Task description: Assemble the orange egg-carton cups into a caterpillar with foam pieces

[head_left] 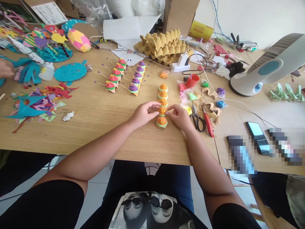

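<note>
A row of egg-carton cups topped with orange clay (pixel 163 94) runs away from me, pale green clay round the rims. The two nearest bear small yellow faces. My left hand (pixel 145 113) has its thumb and fingertips against the left side of the second cup (pixel 162 111) from the front. On that cup's right side, my right hand (pixel 178 116) presses with thumb and forefinger. The front cup (pixel 162 122) stands untouched before them. Further back left are a row with red and green clay (pixel 113 78) and one with purple clay (pixel 135 79), both stuck with blue-tipped sticks.
Right of my hand lie black scissors (pixel 199 121), a red utility knife (pixel 208 122), wood shavings and bagged clay (pixel 182 86). Egg trays (pixel 162 46) and a power strip (pixel 181 65) sit behind. Paper scraps (pixel 45 105) cover the left; another person's hand (pixel 6 68) is there. Phones (pixel 258 137) lie right.
</note>
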Tool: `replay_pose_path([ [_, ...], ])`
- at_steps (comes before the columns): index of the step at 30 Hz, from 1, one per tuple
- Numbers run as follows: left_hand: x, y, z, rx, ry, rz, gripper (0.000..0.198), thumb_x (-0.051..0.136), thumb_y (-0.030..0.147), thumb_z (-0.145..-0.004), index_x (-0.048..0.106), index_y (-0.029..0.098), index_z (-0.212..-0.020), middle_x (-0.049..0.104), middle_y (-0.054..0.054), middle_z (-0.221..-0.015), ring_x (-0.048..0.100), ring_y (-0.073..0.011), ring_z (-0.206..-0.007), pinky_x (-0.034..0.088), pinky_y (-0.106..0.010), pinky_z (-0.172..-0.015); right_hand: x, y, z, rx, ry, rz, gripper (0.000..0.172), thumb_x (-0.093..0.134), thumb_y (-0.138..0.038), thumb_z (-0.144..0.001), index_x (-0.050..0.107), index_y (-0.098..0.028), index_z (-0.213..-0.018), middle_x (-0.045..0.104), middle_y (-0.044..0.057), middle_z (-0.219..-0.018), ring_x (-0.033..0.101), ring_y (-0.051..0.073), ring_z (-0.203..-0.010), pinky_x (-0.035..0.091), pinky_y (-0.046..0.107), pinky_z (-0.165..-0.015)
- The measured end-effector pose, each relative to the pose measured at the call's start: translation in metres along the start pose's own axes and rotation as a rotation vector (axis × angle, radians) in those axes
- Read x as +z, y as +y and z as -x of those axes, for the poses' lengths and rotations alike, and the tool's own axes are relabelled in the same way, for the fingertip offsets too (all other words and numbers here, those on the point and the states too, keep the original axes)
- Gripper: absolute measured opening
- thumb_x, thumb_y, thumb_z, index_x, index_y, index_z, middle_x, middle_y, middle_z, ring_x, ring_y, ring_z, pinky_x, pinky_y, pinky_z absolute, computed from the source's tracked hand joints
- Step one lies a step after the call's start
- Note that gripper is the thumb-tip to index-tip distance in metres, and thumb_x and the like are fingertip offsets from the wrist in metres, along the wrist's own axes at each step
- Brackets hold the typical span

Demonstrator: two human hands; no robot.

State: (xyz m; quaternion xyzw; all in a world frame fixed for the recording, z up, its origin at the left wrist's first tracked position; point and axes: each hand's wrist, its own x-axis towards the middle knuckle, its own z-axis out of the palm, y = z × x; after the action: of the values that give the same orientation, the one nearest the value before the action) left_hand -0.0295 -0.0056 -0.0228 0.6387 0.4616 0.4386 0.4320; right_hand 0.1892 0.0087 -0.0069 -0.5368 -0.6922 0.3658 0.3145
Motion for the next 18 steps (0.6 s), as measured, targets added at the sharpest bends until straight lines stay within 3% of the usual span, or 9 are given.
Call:
replay_pose_path([
  [6, 0.0001, 0.0006, -0.0004, -0.001, 0.0, 0.0, 0.037, 0.071, 0.021, -0.082, 0.071, 0.019, -0.119, 0.076, -0.009, -0.119, 0.071, -0.0211, -0.11, 0.057, -0.034, -0.091, -0.0039, -0.0055, 0.0024, 0.026, -0.003, -0.01, 0.019, 0.068, -0.035, -0.088, 0.069, -0.019, -0.098, 0.037, -0.008, -0.06, 0.034, 0.011, -0.056, 0.027, 0.028, -0.059],
  [12, -0.0001, -0.0015, -0.0007, 0.008, -0.002, -0.004, 0.037, 0.071, 0.022, -0.082, 0.071, 0.02, -0.119, 0.076, -0.009, -0.118, 0.071, -0.0203, -0.11, 0.057, -0.032, -0.091, -0.003, 0.0008, 0.0011, -0.022, -0.046, -0.043, 0.039, 0.076, -0.035, -0.081, 0.072, -0.019, -0.117, 0.035, -0.009, -0.061, 0.033, 0.011, -0.057, 0.028, 0.028, -0.059],
  [18, 0.0, -0.0022, -0.0012, 0.007, -0.003, 0.008, 0.037, 0.07, 0.021, -0.082, 0.071, 0.019, -0.119, 0.076, -0.009, -0.117, 0.071, -0.0196, -0.109, 0.057, -0.032, -0.09, -0.0028, 0.0012, 0.0011, -0.018, -0.057, 0.005, 0.034, 0.071, -0.036, -0.087, 0.078, -0.019, -0.116, 0.032, -0.008, -0.059, 0.03, 0.011, -0.055, 0.024, 0.03, -0.058],
])
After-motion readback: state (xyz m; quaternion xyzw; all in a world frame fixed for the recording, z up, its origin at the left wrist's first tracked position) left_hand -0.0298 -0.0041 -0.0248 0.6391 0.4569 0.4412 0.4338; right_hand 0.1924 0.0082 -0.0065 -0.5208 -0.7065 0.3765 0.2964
